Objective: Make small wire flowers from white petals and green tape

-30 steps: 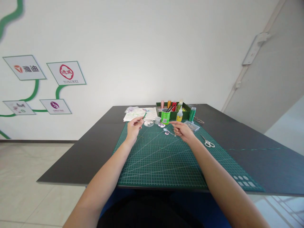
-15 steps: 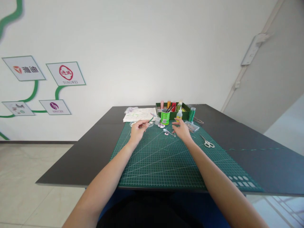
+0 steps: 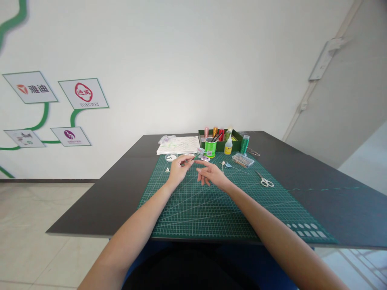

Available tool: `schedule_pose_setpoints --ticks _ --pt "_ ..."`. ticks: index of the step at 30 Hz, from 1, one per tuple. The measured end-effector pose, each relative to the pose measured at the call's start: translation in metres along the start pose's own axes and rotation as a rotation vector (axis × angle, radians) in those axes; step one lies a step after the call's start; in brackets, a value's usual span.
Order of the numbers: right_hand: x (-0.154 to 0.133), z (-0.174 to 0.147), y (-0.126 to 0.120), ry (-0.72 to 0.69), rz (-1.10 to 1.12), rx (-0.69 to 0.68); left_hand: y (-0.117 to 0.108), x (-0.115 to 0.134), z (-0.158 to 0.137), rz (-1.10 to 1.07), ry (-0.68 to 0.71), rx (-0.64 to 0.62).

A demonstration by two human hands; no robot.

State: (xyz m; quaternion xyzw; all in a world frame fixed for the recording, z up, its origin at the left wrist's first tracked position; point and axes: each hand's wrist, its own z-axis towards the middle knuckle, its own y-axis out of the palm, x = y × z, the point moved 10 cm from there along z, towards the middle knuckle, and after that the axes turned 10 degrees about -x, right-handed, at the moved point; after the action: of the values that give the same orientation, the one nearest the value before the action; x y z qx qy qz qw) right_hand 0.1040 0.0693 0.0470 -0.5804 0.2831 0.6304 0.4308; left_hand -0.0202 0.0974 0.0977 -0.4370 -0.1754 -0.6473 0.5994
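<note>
My left hand [image 3: 179, 169] is pinched over the mat, with a thin green piece [image 3: 196, 157] sticking out from its fingertips; its kind is too small to make out. My right hand [image 3: 211, 174] reaches in from the right, index finger stretched to the green piece and the other fingers loosely apart, with nothing visible in it. Just beyond the hands lie a purple-and-white petal-like piece [image 3: 206, 159] and a small clear cup [image 3: 201, 151]. Small white and blue pieces on thin stems [image 3: 227, 164] rest right of my right hand.
A green cutting mat [image 3: 205, 213] covers the table's middle. White-handled scissors [image 3: 266, 183], a clear case [image 3: 243, 160], a glue bottle [image 3: 228, 146], a green can [image 3: 210, 148] with brushes, a green spool [image 3: 244, 144], a green box [image 3: 238, 141] and white sheets [image 3: 178, 146] lie around it.
My right hand has moved left from near the glue bottle to the green piece at my left fingertips. My left hand has shifted slightly right and nearer, still pinching.
</note>
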Motion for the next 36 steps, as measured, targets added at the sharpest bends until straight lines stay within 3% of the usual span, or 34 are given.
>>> schedule_pose_setpoints --ticks 7,21,31,36 --pt "-0.015 -0.006 -0.011 0.004 -0.149 0.052 -0.007 -0.007 0.002 0.062 -0.020 0.017" --pt "-0.014 -0.009 -0.022 0.047 -0.162 0.053 -0.005 -0.011 0.001 0.099 -0.081 -0.014" --pt "-0.012 -0.009 -0.014 0.072 -0.180 -0.034 0.004 0.008 -0.001 0.416 0.034 -0.078" --pt "-0.015 -0.009 -0.011 0.060 -0.198 -0.061 0.011 0.011 -0.003 0.597 0.026 -0.153"
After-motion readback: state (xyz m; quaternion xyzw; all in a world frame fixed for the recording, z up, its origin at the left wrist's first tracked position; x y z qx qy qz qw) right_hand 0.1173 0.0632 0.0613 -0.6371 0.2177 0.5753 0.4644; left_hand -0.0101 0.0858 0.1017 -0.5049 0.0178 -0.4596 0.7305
